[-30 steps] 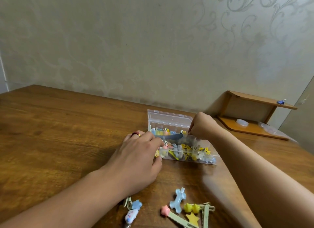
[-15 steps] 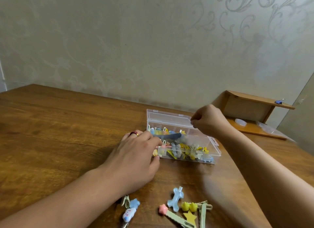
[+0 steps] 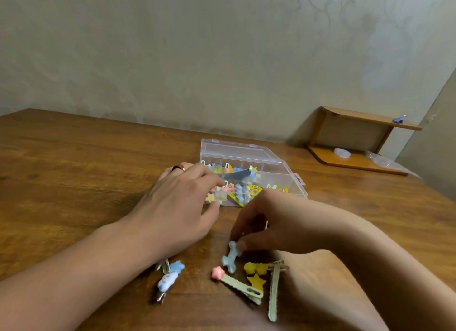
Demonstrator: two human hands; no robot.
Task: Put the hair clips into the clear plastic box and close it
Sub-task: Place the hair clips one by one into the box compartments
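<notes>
a: right hand (image 3: 269, 228) fingertips are pinched on the pale blue bone-shaped hair clip (image 3: 231, 256), near the clear plastic box (image 3: 251, 172) gripped by the left hand (image 3: 177, 207).

b: it should be lifted clear of the other clips.

On the bench (image 3: 74, 158), the box (image 3: 249, 158) sits behind the loose clips (image 3: 246, 279), with a shelf (image 3: 355, 138) far right against the wall (image 3: 197, 46).
</notes>
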